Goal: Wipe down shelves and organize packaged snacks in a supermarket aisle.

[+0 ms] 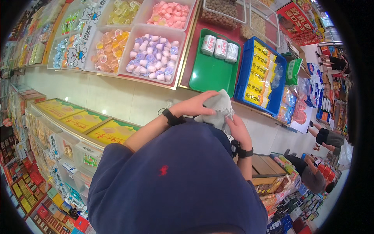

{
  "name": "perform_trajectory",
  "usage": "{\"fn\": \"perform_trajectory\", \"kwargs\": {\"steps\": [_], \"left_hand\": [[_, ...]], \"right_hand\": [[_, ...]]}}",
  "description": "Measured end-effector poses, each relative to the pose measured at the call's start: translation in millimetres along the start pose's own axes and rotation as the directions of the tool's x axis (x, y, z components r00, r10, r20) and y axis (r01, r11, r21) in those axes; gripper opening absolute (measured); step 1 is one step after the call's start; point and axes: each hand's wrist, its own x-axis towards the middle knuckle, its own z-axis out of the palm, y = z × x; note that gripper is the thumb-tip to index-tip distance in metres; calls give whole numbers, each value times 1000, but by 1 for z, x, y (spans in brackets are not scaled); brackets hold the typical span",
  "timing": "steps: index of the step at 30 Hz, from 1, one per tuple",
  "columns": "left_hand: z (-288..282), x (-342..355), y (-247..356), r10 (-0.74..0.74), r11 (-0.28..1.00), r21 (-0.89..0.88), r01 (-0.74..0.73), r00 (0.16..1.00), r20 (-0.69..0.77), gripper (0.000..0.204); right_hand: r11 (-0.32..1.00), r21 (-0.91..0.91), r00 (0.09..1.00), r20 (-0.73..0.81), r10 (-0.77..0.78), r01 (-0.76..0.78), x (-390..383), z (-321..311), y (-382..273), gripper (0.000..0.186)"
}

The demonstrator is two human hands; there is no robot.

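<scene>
**Inspector:** State of the hands?

**Assistant:** Both are grasping one item: a crumpled grey-white cloth (pixel 219 109), soft and bunched. The left hand (pixel 193 106) lies over its near-left side, fingers curled onto the fabric. The right hand (pixel 238 130) clamps it from below and to the right. Each wrist carries a black band.

**Inspector:** Location of the cloth?

**Assistant:** Between the two hands, held at chest height above the person's dark blue shirt (pixel 175 183). Its longer run slants from upper right, beyond the left hand's fingertips, down toward the right hand's thumb. Neither hand is clearly nearer; both are in contact.

**Inspector:** Surroundings?

**Assistant:** Just beyond the hands sits a green plastic tray (pixel 212 74) with three white cans (pixel 220 48) at its far end. Beyond the right hand, a blue plastic crate (pixel 243 70) of yellow packets (pixel 259 74). Well beyond the left hand, a clear bin of purple and white jelly cups (pixel 152 56). Whether the cloth touches the shelf edge cannot be told.
</scene>
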Motion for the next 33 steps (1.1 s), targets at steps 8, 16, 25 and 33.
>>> {"fn": "perform_trajectory", "kwargs": {"steps": [8, 16, 25, 33], "left_hand": [[-19, -61, 15, 26, 966, -259, -7, 997, 69, 93], [-46, -73, 19, -94, 991, 67, 111, 970, -225, 62], [-89, -117, -6, -151, 884, 254, 392, 754, -639, 54], [-141, -158, -35, -154, 890, 314, 330, 867, -474, 44]], "right_hand": [[983, 180, 995, 96, 27, -44, -10, 46, -66, 24], [959, 243, 979, 172, 105, -146, 61, 72, -49, 26], [968, -172, 983, 47, -177, 183, 141, 95, -105, 33], [850, -435, 954, 174, -244, 297, 185, 240, -60, 65]]}}
